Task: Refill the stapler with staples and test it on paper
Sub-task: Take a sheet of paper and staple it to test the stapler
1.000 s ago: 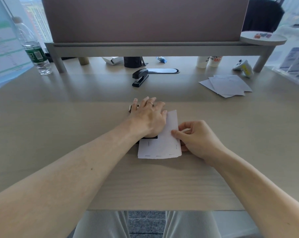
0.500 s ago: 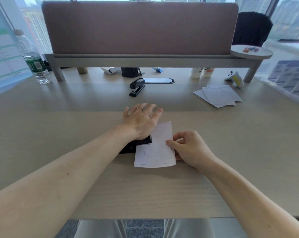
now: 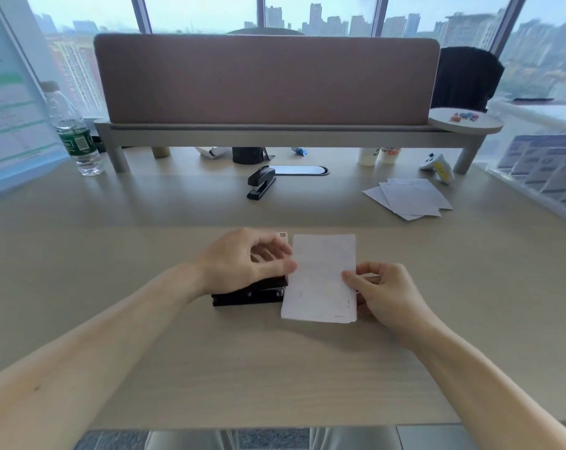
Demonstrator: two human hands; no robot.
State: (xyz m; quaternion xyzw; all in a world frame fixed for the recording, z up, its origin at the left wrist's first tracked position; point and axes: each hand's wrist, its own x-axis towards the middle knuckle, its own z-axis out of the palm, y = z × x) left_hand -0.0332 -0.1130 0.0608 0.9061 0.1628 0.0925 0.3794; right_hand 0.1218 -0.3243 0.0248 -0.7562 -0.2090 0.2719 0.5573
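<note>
A black stapler (image 3: 247, 295) lies on the desk in front of me, its mouth pointing right. My left hand (image 3: 242, 261) hovers over its top with the fingers loosely curled and nothing in them; the thumb tip reaches the left edge of the paper. The small white paper stack (image 3: 320, 280) sits just right of the stapler's mouth, with short staple marks near its lower edge. My right hand (image 3: 377, 292) pinches its right edge between thumb and fingers. A small pale box (image 3: 283, 236) peeks out behind my left fingers.
A second black stapler (image 3: 261, 182) stands farther back at the centre. Loose white sheets (image 3: 408, 198) lie at the back right. A water bottle (image 3: 75, 131) stands at the back left, and a raised shelf with a divider panel (image 3: 265, 79) spans the desk's far side.
My left hand has lifted from pressing flat on the stapler and curled its fingers. The paper has slid right, out of the stapler's mouth, in my right hand. The view has tilted up.
</note>
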